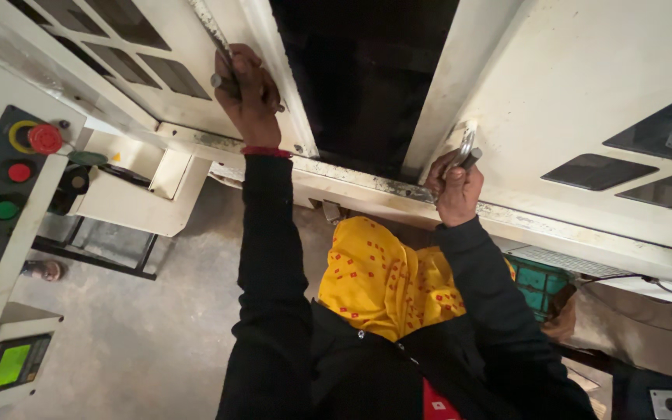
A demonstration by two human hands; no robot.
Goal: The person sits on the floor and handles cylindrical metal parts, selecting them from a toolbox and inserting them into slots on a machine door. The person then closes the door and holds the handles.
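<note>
Closest to me is the yellow cloth with small red squares (375,280) draped over my chest, over my black jacket, with both black sleeves reaching up and away from it. Beside my right arm, lower down, a teal plastic crate (540,286) shows under the machine's edge.

My right hand (454,189) is curled tight in a fist around the metal handle (464,149) on the right sliding door (585,101), a cream panel with dark diamond-shaped windows. The handle's curved bar comes out above my knuckles.

Further up, my left hand (249,89) is closed around the handle (223,78) of the left sliding door (165,47), fingers wrapped over the bar, a red band at the wrist. That handle is mostly hidden by my fingers, so I can only make out what seems to be a round metal end poking out to the left.

Between the two doors is a gap, dark inside; I can't see what's in there. The doors sit on a worn, scuffed rail (367,183) running across below both hands.

Off to my left stands the control panel (9,194) with a red mushroom button (44,138), a smaller red button, a green button, and a small green-lit screen (11,365) lower down. Beyond it lies the grey concrete floor (141,334).
</note>
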